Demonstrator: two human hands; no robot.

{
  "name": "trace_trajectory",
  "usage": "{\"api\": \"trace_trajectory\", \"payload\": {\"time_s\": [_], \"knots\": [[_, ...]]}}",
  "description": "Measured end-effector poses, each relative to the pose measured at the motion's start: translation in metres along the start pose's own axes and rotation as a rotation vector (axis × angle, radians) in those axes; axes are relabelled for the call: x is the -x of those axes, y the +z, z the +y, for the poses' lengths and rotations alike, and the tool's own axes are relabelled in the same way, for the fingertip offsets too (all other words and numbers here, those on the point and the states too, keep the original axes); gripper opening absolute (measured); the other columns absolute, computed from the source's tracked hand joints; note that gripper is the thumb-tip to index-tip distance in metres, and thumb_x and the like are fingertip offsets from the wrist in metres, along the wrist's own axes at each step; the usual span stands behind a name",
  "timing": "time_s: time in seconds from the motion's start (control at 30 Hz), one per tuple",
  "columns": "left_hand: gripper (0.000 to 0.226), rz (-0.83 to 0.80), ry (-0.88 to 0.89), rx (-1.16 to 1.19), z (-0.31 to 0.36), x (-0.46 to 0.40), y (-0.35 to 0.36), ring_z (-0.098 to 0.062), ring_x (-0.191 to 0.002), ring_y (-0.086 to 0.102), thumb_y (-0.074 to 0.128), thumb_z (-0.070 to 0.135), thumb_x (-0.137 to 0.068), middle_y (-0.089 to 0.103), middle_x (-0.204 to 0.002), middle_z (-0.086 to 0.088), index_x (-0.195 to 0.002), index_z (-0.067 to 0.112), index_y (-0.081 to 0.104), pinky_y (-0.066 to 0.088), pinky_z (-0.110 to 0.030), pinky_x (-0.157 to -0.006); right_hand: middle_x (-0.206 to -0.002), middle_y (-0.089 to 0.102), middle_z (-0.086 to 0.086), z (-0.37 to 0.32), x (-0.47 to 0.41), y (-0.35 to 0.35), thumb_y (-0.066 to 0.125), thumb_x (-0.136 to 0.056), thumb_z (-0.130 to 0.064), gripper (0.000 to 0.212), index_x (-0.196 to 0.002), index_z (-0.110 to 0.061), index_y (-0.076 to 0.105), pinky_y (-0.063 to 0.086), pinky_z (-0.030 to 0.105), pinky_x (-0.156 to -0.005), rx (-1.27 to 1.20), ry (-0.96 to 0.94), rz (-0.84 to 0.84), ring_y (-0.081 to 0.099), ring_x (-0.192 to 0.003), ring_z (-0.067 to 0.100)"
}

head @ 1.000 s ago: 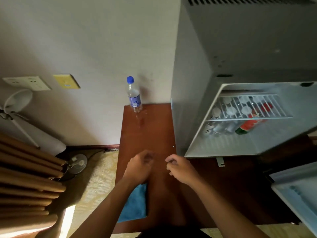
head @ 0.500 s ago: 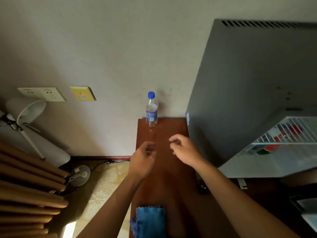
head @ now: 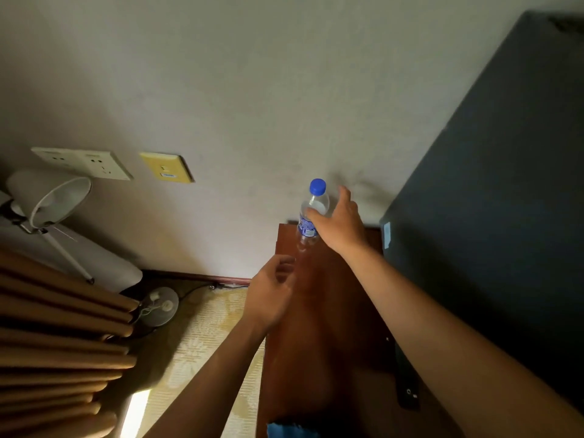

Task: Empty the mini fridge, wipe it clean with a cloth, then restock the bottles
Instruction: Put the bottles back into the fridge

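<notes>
The right hand (head: pixel 339 221) has reached up to the water bottle (head: pixel 311 213) just right of the frame's centre, where a moment ago both hands hovered together lower down with nothing in them. Its thumb now lies across the bottle's clear shoulder above the label, with the fingers spread round the far side; whether the grip has closed I cannot tell. The bottle stands upright at the far end of the wooden surface (head: pixel 319 343), close to the wall. The left hand (head: pixel 268 295) hangs below it, loosely curled and holding nothing. The view has swung left, so the fridge (head: pixel 493 232) shows only its dark side on the right, its inside out of sight. A blue cloth (head: pixel 292 430) lies at the bottom edge. Reaching for this bottle suggests it is being moved or taken for restocking.
</notes>
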State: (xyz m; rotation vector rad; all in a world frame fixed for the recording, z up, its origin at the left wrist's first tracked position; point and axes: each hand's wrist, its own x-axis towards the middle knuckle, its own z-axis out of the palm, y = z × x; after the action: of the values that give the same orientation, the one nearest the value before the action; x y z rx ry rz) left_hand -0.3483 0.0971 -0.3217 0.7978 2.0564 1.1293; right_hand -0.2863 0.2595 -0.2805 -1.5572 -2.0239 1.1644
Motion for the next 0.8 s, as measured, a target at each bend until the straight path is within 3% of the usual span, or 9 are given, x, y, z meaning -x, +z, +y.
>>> {"api": "trace_trajectory", "payload": {"time_s": [0.1, 0.17, 0.27, 0.37, 0.43, 0.5, 0.6, 0.7, 0.8], "knots": [[0.024, -0.006, -0.027, -0.002, -0.006, -0.012, 0.002, 0.0, -0.091, 0.064, 0.061, 0.017, -0.092, 0.067, -0.1, 0.018, -0.112, 0.029, 0.064, 0.046, -0.009, -0.07, -0.148, 0.034, 0.011, -0.005, -0.027, 0.01, 0.067, -0.084, -0.054, 0.091, -0.154, -0.029, 0.015, 0.042, 0.042, -0.103, 0.067, 0.0, -0.029, 0.044, -0.131, 0.033], [0.023, -0.015, -0.036, -0.003, -0.009, -0.018, 0.003, 0.002, -0.092, 0.064, 0.061, 0.018, -0.092, 0.068, -0.101, 0.017, -0.113, 0.028, 0.064, 0.047, -0.011, -0.072, -0.145, 0.04, 0.006, -0.006, -0.041, 0.016, 0.065, -0.086, -0.055, 0.082, -0.152, -0.031, 0.022, 0.042, 0.039, -0.099, 0.045, -0.015, -0.071, 0.048, -0.127, 0.028], [0.023, -0.025, -0.043, -0.018, -0.014, -0.025, 0.003, 0.002, -0.093, 0.063, 0.061, 0.019, -0.092, 0.068, -0.103, 0.015, -0.114, 0.027, 0.065, 0.049, -0.014, -0.075, -0.111, 0.059, 0.0, -0.007, -0.053, 0.026, 0.061, -0.091, -0.047, 0.045, -0.128, -0.024, 0.051, 0.044, 0.03, -0.084, -0.014, -0.003, -0.091, 0.06, -0.107, 0.025], [0.023, -0.029, -0.056, -0.033, -0.016, -0.027, 0.002, 0.003, -0.093, 0.062, 0.061, 0.019, -0.093, 0.067, -0.102, 0.016, -0.114, 0.027, 0.065, 0.049, -0.014, -0.074, -0.092, 0.059, -0.002, -0.002, -0.047, 0.03, 0.06, -0.093, -0.04, 0.023, -0.107, -0.023, 0.055, 0.042, 0.022, -0.063, -0.062, -0.042, -0.074, 0.058, -0.08, 0.019], [0.022, -0.033, -0.06, -0.043, -0.016, -0.024, 0.002, 0.004, -0.093, 0.062, 0.06, 0.02, -0.093, 0.067, -0.102, 0.017, -0.114, 0.027, 0.065, 0.049, -0.014, -0.073, -0.091, 0.061, 0.0, 0.005, -0.036, 0.032, 0.061, -0.092, -0.039, 0.019, -0.104, -0.026, 0.054, 0.05, 0.019, -0.062, -0.108, -0.064, -0.059, 0.061, -0.071, 0.016], [0.022, -0.038, -0.053, -0.06, -0.014, -0.019, 0.002, 0.005, -0.092, 0.061, 0.06, 0.02, -0.094, 0.065, -0.1, 0.019, -0.114, 0.028, 0.064, 0.048, -0.012, -0.072, -0.096, 0.063, 0.005, 0.014, -0.023, 0.032, 0.06, -0.089, -0.043, 0.021, -0.103, -0.029, 0.054, 0.06, 0.033, -0.07, -0.114, -0.065, -0.052, 0.066, -0.073, 0.021], [0.022, -0.048, -0.036, -0.072, -0.01, -0.006, 0.005, 0.004, -0.093, 0.061, 0.06, 0.021, -0.093, 0.065, -0.102, 0.018, -0.114, 0.027, 0.064, 0.048, -0.014, -0.074, -0.094, 0.064, 0.007, 0.024, 0.005, 0.028, 0.06, -0.088, -0.046, 0.02, -0.1, -0.031, 0.054, 0.061, 0.039, -0.073, -0.095, -0.044, -0.047, 0.067, -0.076, 0.022], [0.023, -0.08, -0.019, -0.094, -0.007, 0.013, 0.007, 0.004, -0.091, 0.061, 0.061, 0.021, -0.093, 0.065, -0.1, 0.017, -0.115, 0.025, 0.064, 0.045, -0.009, -0.07, -0.095, 0.064, 0.002, 0.038, 0.037, 0.022, 0.06, -0.09, -0.043, 0.018, -0.101, -0.028, 0.058, 0.057, 0.031, -0.072, -0.071, -0.036, -0.023, 0.066, -0.08, 0.019], [0.026, -0.116, -0.002, -0.147, -0.006, 0.034, 0.011, 0.001, -0.09, 0.061, 0.063, 0.022, -0.092, 0.064, -0.102, 0.014, -0.117, 0.023, 0.062, 0.043, -0.007, -0.068, -0.1, 0.063, 0.002, 0.057, 0.072, 0.014, 0.061, -0.091, -0.037, 0.018, -0.105, -0.025, 0.061, 0.043, 0.018, -0.061, -0.06, -0.025, 0.003, 0.061, -0.079, 0.012]]}}
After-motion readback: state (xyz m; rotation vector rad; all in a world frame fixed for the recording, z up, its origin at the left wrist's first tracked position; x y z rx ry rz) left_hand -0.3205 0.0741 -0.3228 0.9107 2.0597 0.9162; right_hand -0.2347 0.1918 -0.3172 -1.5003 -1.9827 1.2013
